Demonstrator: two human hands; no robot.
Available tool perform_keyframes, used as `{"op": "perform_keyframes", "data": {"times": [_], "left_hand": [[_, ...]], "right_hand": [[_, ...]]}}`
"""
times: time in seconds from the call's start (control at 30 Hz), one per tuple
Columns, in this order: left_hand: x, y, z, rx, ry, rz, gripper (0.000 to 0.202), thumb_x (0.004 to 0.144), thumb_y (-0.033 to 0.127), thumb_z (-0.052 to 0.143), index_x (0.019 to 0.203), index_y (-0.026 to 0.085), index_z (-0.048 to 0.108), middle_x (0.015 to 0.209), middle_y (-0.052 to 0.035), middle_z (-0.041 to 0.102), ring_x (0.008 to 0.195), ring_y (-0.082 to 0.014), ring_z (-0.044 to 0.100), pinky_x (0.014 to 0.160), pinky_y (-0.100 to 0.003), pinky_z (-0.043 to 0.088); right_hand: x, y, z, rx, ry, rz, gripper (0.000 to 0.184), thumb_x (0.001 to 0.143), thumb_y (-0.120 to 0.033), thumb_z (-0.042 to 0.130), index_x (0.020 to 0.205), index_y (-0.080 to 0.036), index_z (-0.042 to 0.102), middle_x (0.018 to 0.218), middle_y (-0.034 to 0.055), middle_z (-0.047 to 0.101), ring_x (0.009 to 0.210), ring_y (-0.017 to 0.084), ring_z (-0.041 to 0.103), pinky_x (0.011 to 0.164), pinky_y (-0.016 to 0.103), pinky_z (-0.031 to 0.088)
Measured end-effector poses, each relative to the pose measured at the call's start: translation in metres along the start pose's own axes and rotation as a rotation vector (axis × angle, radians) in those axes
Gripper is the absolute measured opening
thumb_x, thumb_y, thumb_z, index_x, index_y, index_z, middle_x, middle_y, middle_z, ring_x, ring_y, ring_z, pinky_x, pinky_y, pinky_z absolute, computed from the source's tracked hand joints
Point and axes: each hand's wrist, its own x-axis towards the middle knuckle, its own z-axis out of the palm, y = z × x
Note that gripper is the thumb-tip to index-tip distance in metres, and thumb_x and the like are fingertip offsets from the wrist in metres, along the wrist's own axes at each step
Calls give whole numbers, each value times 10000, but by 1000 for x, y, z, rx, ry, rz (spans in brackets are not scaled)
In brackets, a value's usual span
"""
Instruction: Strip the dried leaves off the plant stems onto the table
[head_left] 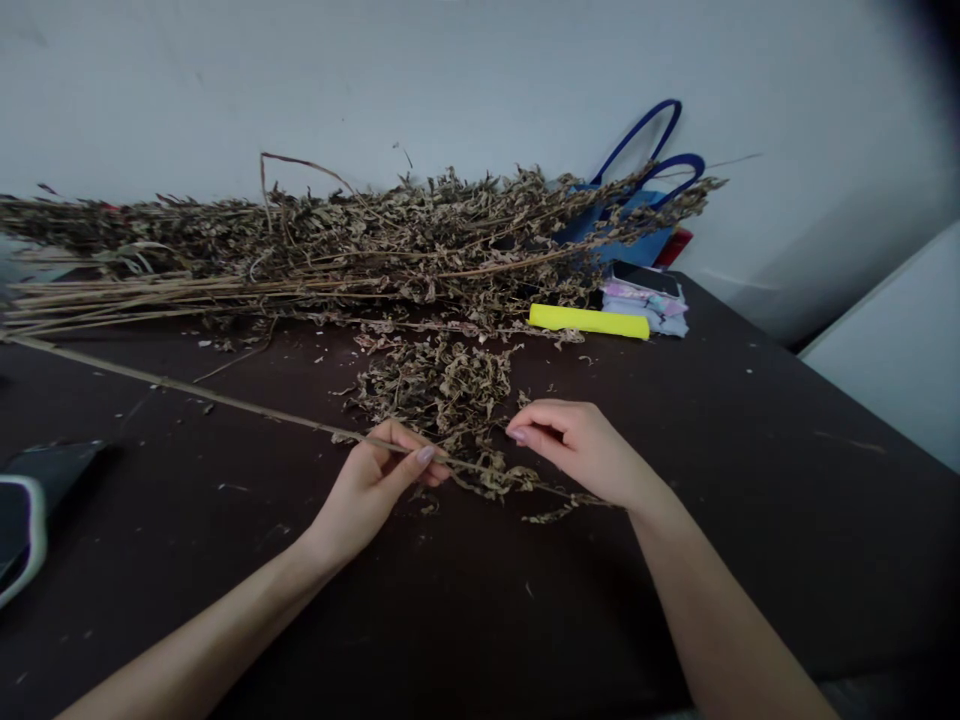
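Note:
My left hand [379, 480] is closed in a pinch on a long dried plant stem [225, 400] that runs from the far left across the dark table [750, 480]. My right hand [581, 445] is curled just to the right, over the leafy end of the same stem, fingers bent together; I cannot see what they hold. A small heap of stripped dried leaves [442, 385] lies right behind both hands. A big bundle of dried leafy stalks [337, 240] lies along the back of the table against the wall.
A yellow bar-shaped object [589, 320] and a small patterned pouch [649, 300] lie at the back right, in front of a blue bag with handles [645, 175]. A dark device with a white rim [26, 510] sits at the left edge. Crumbs of leaf dot the tabletop.

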Motion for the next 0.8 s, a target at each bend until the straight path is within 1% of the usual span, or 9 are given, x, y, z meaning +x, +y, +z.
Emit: {"op": "perform_keyframes", "data": {"times": [0.07, 0.2, 0.27, 0.37, 0.43, 0.53, 0.6, 0.67, 0.8], "left_hand": [[1, -2, -4, -4, 10, 10, 125, 821, 256, 578, 786, 138, 599, 805, -65, 660, 719, -138, 637, 684, -246, 507], [4, -3, -10, -86, 60, 20, 104, 813, 237, 595, 778, 142, 567, 810, -49, 657, 733, -137, 641, 700, -250, 506], [5, -4, -12, -138, 80, 25, 105, 807, 228, 605, 769, 149, 547, 809, -38, 656, 728, -134, 642, 701, -255, 506], [6, -4, -13, -176, 77, 12, 111, 809, 225, 603, 765, 153, 532, 809, -33, 660, 723, -126, 640, 700, -250, 502], [6, -4, -12, -177, 72, 6, 111, 811, 226, 601, 762, 150, 538, 803, -33, 657, 726, -124, 639, 698, -243, 500], [7, -4, -12, -179, 77, 2, 110, 804, 224, 607, 757, 146, 546, 795, -36, 655, 730, -128, 639, 697, -243, 501], [7, -3, -12, -189, 88, -2, 113, 797, 221, 614, 753, 146, 542, 793, -35, 655, 729, -131, 640, 700, -249, 504], [8, -3, -12, -208, 102, -1, 123, 785, 216, 628, 745, 149, 532, 797, -31, 655, 724, -133, 644, 702, -256, 507], [9, -2, -14, -223, 125, 1, 127, 768, 212, 645, 742, 146, 539, 794, -35, 661, 716, -137, 646, 693, -256, 508]], "right_hand": [[-2, 2, -4, -7, -78, 34, 237, 886, -349, 465, 837, -205, 647, 765, 19, 627, 637, 116, 539, 569, 248, 391], [-2, 8, -8, -7, -165, 112, 276, 871, -414, 471, 876, -210, 657, 704, 5, 608, 530, 90, 462, 484, 231, 321], [-2, 9, -9, 41, -205, 152, 262, 836, -428, 524, 935, -218, 647, 713, -5, 606, 492, 74, 421, 455, 219, 299], [-2, 9, -7, 114, -255, 174, 321, 764, -406, 625, 1031, -226, 614, 755, -13, 603, 473, 56, 384, 451, 207, 302], [-1, 8, -5, 114, -264, 152, 305, 749, -365, 647, 1013, -216, 617, 720, -19, 583, 481, 56, 381, 463, 207, 304], [-1, 7, -4, 82, -266, 112, 178, 764, -324, 629, 889, -197, 623, 630, -31, 531, 483, 64, 381, 468, 215, 290], [-1, 6, -4, 82, -262, 108, 127, 784, -318, 602, 811, -194, 602, 603, -36, 509, 488, 71, 387, 474, 220, 291], [-1, 7, -3, 99, -247, 116, 136, 817, -324, 557, 781, -196, 585, 604, -34, 506, 513, 79, 407, 488, 224, 300], [1, 12, 1, 151, -199, 128, 175, 850, -349, 504, 805, -198, 580, 638, -25, 511, 540, 85, 412, 504, 231, 305]]}}
